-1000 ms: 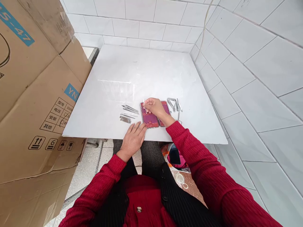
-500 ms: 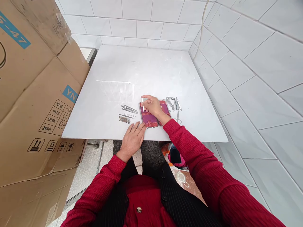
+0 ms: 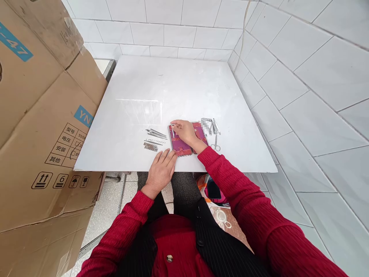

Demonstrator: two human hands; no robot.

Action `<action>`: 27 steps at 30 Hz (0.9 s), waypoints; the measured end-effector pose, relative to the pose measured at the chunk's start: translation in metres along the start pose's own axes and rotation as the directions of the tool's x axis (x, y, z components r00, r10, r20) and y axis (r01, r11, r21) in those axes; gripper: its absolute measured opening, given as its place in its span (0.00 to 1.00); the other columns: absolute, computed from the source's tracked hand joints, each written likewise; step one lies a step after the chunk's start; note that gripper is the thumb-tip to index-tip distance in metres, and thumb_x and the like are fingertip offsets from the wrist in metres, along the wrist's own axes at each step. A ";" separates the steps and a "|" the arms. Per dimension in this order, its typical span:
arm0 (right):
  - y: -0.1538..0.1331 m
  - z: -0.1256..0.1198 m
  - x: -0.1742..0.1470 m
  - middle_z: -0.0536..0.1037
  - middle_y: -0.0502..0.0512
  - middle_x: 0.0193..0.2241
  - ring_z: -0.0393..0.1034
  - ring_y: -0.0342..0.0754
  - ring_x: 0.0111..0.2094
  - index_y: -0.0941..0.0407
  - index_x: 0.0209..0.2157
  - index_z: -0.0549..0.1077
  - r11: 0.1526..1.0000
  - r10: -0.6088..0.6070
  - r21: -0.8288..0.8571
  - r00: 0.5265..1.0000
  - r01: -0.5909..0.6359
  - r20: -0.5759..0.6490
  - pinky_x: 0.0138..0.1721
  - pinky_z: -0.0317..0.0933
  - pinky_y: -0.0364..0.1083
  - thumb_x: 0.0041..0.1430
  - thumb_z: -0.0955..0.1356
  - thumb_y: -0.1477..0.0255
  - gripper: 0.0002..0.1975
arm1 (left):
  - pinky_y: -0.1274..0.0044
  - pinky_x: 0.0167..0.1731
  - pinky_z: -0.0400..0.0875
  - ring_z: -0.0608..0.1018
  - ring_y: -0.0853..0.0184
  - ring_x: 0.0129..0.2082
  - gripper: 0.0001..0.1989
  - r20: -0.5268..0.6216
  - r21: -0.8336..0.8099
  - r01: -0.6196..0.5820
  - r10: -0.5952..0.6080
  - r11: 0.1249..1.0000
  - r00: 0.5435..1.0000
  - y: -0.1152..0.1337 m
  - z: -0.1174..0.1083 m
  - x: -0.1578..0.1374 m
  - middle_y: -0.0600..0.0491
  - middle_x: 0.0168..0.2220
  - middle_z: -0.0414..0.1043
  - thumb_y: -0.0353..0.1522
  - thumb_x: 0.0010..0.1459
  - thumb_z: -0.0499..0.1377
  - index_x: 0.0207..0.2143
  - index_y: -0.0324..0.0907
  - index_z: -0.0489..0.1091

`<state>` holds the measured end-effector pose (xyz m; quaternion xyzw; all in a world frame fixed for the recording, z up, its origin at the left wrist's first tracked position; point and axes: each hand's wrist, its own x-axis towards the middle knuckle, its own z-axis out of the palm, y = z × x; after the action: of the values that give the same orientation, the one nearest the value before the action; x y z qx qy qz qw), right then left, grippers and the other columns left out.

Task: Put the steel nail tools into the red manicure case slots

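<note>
An open manicure case point(image 3: 175, 144) with a purple and red lining lies near the front edge of the white table. Over its left half, my right hand point(image 3: 186, 132) pinches a slim, pale manicure tool point(image 3: 173, 132), pointing down into the case. The tool's kind cannot be made out, and my fingers partly cover it. My left hand point(image 3: 161, 169) rests flat on the table's front edge, fingers stretched out, their tips touching the case's lower left corner. Left of the case lie several thin metal tools point(image 3: 156, 134). To its right are small scissors point(image 3: 215, 144) and nail clippers point(image 3: 214, 127).
The white table point(image 3: 138, 80) meets tiled walls at the back and right. Tall cardboard boxes point(image 3: 37, 115) stand along the left. Small patterned metal pieces point(image 3: 150, 146) lie by the thin tools. Below the table at right are a bag and a glass cup point(image 3: 220, 216).
My right hand has come down slightly over the case, and less of the pale tool shows above my fingers. My left hand stays in place.
</note>
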<state>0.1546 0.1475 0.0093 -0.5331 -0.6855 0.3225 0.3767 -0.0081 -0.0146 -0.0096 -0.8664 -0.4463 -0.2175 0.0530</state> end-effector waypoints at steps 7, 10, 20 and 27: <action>-0.007 -0.004 -0.009 0.82 0.59 0.45 0.75 0.51 0.46 0.57 0.47 0.82 0.924 -0.101 -0.368 0.995 0.103 0.023 0.52 0.65 0.49 0.67 0.61 0.80 0.19 | 0.59 0.66 0.63 0.70 0.54 0.65 0.20 -0.017 0.020 -0.004 0.005 1.000 1.000 0.000 0.002 -0.001 0.45 0.64 0.70 0.27 0.70 0.51 0.62 0.38 0.69; -0.011 -0.004 -0.013 0.80 0.60 0.46 0.73 0.51 0.45 0.57 0.49 0.82 0.902 -0.099 -0.418 0.994 0.109 0.045 0.50 0.64 0.47 0.69 0.60 0.80 0.20 | 0.58 0.66 0.64 0.70 0.54 0.66 0.21 -0.007 0.020 -0.002 0.002 1.000 1.000 0.000 0.002 -0.001 0.44 0.64 0.70 0.27 0.70 0.51 0.62 0.37 0.69; -0.018 -0.004 -0.029 0.77 0.61 0.44 0.69 0.52 0.41 0.58 0.50 0.80 0.785 -0.135 -0.590 0.982 0.188 0.134 0.40 0.59 0.47 0.69 0.59 0.80 0.20 | 0.59 0.66 0.64 0.70 0.55 0.66 0.21 -0.004 0.009 0.005 -0.004 1.000 1.000 0.001 0.002 -0.001 0.45 0.64 0.70 0.27 0.69 0.52 0.63 0.40 0.68; -0.039 -0.012 -0.036 0.78 0.63 0.45 0.69 0.53 0.43 0.59 0.48 0.80 0.765 -0.128 -0.615 0.981 0.192 0.147 0.39 0.57 0.47 0.71 0.58 0.78 0.19 | 0.59 0.66 0.63 0.70 0.55 0.66 0.20 0.003 0.014 0.005 -0.005 1.000 1.000 0.002 0.001 -0.001 0.45 0.64 0.70 0.28 0.70 0.52 0.62 0.39 0.69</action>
<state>0.1512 0.1045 0.0419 -0.5512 -0.8138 0.0683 0.1710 -0.0067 -0.0161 -0.0104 -0.8654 -0.4499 -0.2130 0.0579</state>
